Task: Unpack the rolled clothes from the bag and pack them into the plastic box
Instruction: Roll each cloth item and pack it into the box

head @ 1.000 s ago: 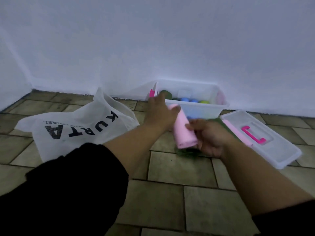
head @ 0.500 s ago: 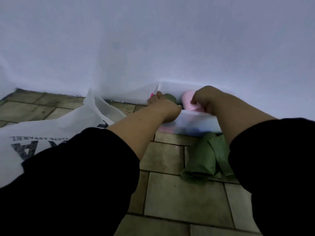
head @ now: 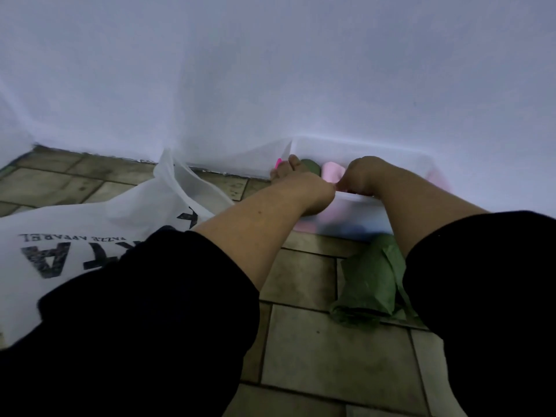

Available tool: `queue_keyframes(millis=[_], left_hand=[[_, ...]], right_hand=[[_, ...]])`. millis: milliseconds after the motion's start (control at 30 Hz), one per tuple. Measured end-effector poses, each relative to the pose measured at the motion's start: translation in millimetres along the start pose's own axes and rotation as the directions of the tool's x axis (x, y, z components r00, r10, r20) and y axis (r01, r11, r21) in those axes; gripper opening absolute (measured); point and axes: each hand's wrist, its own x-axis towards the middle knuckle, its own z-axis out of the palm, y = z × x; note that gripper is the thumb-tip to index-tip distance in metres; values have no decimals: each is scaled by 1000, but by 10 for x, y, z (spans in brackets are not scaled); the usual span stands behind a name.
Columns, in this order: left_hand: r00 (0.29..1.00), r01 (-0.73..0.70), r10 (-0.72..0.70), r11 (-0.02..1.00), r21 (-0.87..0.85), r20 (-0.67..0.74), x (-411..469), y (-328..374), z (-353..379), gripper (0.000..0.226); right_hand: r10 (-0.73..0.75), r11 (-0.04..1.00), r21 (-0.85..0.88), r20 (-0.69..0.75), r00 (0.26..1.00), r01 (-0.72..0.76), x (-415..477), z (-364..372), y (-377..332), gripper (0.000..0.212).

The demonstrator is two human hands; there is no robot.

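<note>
Pink roll (head: 331, 173): inside the plastic box (head: 355, 219), at its near wall, just right of a dark green roll (head: 310, 166) that is also packed.
Right hand (head: 362, 176): over the pink roll, knuckles up; the fingers are hidden, so I cannot tell if it grasps the roll or is released.
Left hand (head: 301, 183): rests on the left end of the box, fingers stretched, grasping nothing.
Step advice: I judge the roll should be pressed down snug beside its neighbour, with the box held steady, so it does not unroll.
Loose green roll (head: 368, 281): on the tiled floor (head: 325, 356), just near of the box, not yet packed.
Bag (head: 90, 236): at the left, lying flat.
</note>
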Motion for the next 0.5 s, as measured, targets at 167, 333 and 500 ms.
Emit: queue_keyframes(millis=[167,333,500], left_hand=[[1000,1,-1,1000,-14,0,-22,-3,-13,89],[994,-58,54,998,-31,-95,-83,-56,31,88],[940,-272,266,962,4,-212,-512,-451,245,81]], right_hand=[[-103,976,-196,-40,994,93,-116,-31,-104,31],[-8,964,223,-524,852,146,-543,-50,142,9],[-66,997,-63,-416,907,44,-1231,416,480,19]])
